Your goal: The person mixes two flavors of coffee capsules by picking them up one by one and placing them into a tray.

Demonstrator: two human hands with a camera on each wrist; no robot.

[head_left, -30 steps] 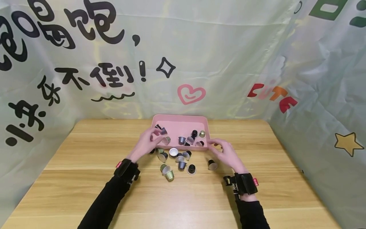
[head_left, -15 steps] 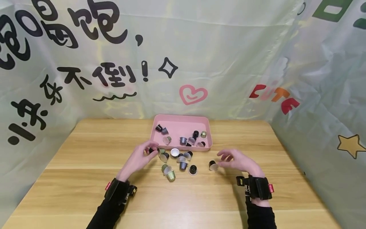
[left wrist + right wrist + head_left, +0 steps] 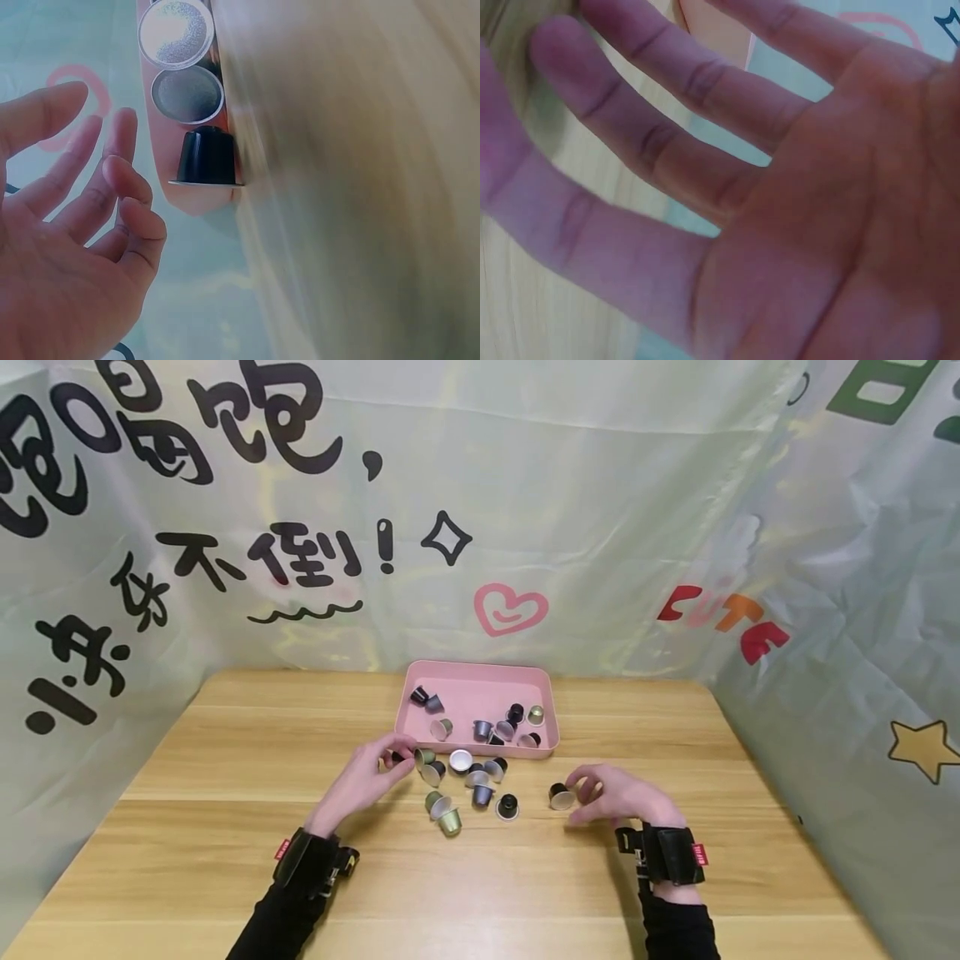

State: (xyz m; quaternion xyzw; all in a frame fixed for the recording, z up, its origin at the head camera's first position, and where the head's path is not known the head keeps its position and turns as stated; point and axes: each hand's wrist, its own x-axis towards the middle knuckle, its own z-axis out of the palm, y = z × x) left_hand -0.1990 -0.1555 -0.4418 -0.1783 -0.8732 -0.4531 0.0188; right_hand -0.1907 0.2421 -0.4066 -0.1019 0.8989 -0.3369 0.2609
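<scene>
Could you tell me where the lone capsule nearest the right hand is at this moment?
In the head view, the lone capsule lies on the wooden table, just left of the right hand, near the pink tray's front right corner.

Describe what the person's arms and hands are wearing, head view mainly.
Both hands are bare: left hand, right hand. Both arms are in black long sleeves, left sleeve and right sleeve. Each wrist carries a black strap-on camera mount with a small red tag: left wrist mount, right wrist mount. No gloves; rings cannot be made out.
</scene>
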